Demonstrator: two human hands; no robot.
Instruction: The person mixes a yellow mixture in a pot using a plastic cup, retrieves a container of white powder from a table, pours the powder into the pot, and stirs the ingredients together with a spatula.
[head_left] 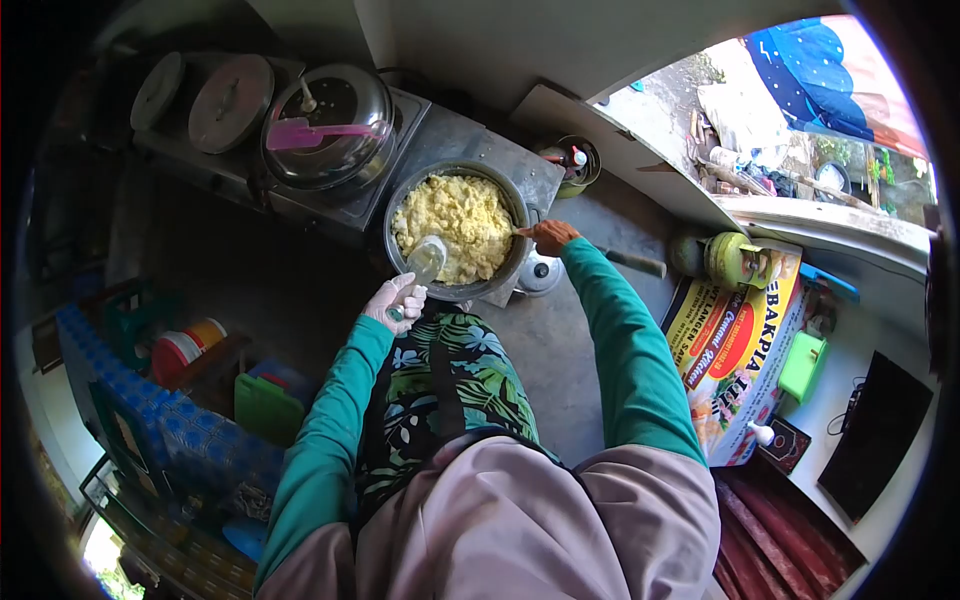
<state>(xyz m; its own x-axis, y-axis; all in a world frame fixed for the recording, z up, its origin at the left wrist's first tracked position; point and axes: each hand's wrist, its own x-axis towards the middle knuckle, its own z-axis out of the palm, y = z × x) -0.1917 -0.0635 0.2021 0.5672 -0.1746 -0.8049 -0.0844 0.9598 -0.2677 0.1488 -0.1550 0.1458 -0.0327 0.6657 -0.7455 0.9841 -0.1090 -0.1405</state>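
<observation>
A large round metal pot (393, 240) holds a lumpy pale yellow mass (462, 222) and stands at the end of the grey counter. My left hand (399, 303), in a thin whitish glove, is closed on the handle of a clear scoop (427, 258), whose bowl rests at the lower left of the mass. At the pot's right rim, my right hand (551, 236) is closed with its fingertips at the edge. Whether it grips the rim or a handle there is not clear.
Left of the pot, a pink spatula (300, 134) lies on a domed lid (345, 90) over the stove. A small lidded pot (539, 273) sits beside the counter. To the right are a green gas cylinder (737, 260) and a printed banner (727, 350).
</observation>
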